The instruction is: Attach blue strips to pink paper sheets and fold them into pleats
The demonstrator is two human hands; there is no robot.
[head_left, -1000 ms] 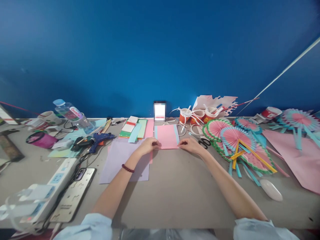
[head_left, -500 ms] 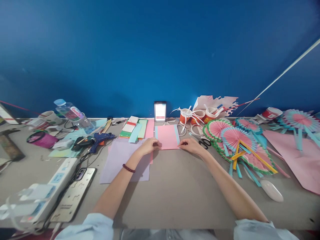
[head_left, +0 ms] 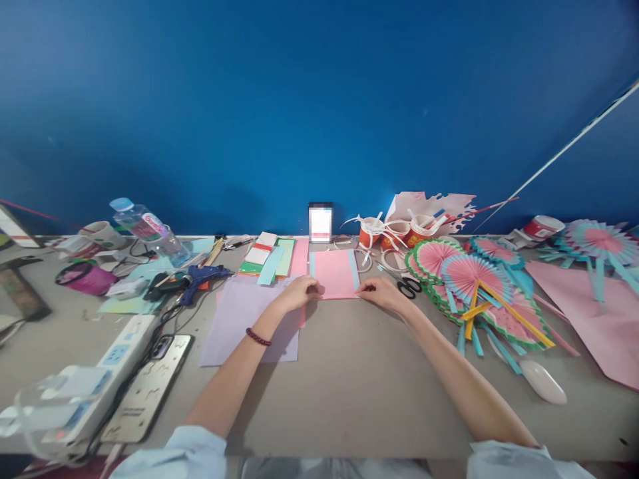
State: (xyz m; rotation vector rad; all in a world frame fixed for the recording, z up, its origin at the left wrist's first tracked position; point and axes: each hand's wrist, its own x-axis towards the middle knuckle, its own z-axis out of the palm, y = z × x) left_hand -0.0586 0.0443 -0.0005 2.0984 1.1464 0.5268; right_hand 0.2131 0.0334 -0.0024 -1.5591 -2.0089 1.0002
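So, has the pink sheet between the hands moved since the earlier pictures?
No, not visibly: the pink sheet keeps its place in front of the upright screen.

Seeing a sheet (head_left: 333,271) on the table (head_left: 339,386), between left hand (head_left: 302,291) and right hand (head_left: 378,291), in front of a screen (head_left: 320,225)! Over left, spotting a phone (head_left: 150,389) beside a power strip (head_left: 127,339); over right, catching scissors (head_left: 409,287) before cups (head_left: 368,236), left of fans (head_left: 476,274).
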